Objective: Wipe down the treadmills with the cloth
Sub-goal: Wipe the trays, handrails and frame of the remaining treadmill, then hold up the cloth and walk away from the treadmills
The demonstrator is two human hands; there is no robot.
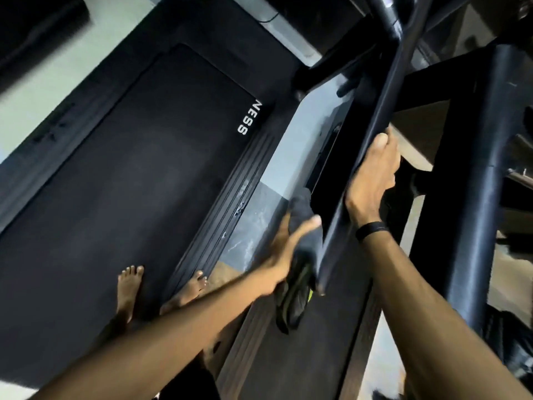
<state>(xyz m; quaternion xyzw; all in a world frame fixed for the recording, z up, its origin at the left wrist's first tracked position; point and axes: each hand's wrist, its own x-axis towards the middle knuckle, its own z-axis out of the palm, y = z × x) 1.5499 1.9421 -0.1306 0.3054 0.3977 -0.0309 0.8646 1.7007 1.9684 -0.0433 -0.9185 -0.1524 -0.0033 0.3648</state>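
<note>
I stand barefoot on a black treadmill belt (pixel 121 180) marked "NESS". A long black handrail (pixel 372 134) runs diagonally on its right side. My left hand (pixel 288 249) holds a dark grey cloth (pixel 302 223) against the lower end of this rail, fingers fairly straight, thumb over the cloth; more of the cloth hangs below the hand. My right hand (pixel 375 180) grips the same rail higher up, fingers curled over its far side. A black band sits on my right wrist.
A second treadmill deck (pixel 288 356) lies right of mine, with a strip of grey floor (pixel 259 215) between them. A thick black upright (pixel 478 168) stands at the right. Console supports (pixel 386 18) cross at the top. My feet (pixel 129 287) are on the belt and side rail.
</note>
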